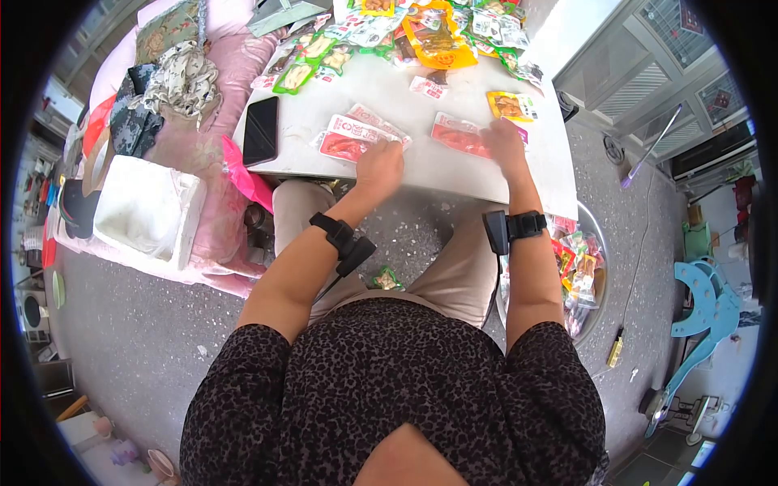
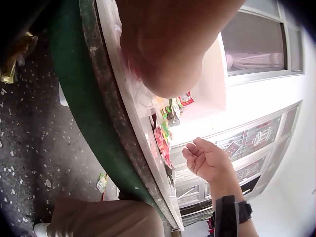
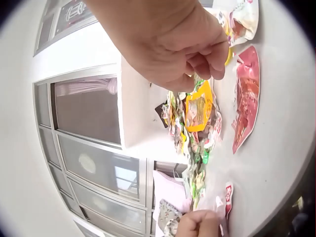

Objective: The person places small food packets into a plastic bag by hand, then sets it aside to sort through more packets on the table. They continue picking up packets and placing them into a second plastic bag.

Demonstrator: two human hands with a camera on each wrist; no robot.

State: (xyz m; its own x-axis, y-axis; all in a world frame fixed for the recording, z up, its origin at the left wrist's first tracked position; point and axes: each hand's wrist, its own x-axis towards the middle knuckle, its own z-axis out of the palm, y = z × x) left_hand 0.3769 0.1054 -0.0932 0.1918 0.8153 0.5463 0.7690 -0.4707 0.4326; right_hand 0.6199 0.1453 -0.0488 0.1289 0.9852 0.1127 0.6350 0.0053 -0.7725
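The red-and-white flat plastic packet [image 1: 342, 144] on the white tabletop [image 1: 365, 93] lies at the left hand [image 1: 381, 168], whose bent fingers seem to pinch its near right corner (the fingertips are partly hidden, so the grip is a reading). The right hand [image 1: 506, 150] is clamped on nothing: its fingers are loosely bent, clear of the red clear-fronted packet [image 1: 459, 134] just beside it.

These packets should be light and limp, with a slick film that slides easily on the smooth table. The filling looks soft and moist, so a hard squeeze in the middle could bulge or split one. The flat margin seems the best place to take hold, thumb above and fingers beneath, lifting one edge first.

Counted near the hands: two red-and-white packets overlapping on the left, counting the paler packet [image 1: 382, 121] behind, and one on the right. Beyond them are one small white-and-red packet [image 1: 428, 87] and one yellow-edged packet of brown food [image 1: 510, 106]. There is one black rectangular phone [image 1: 261, 130], one white foam box [image 1: 191, 215] and one round metal basin [image 1: 603, 257]. The mixed heap of bright food packets [image 1: 381, 28] overlaps too much to count.
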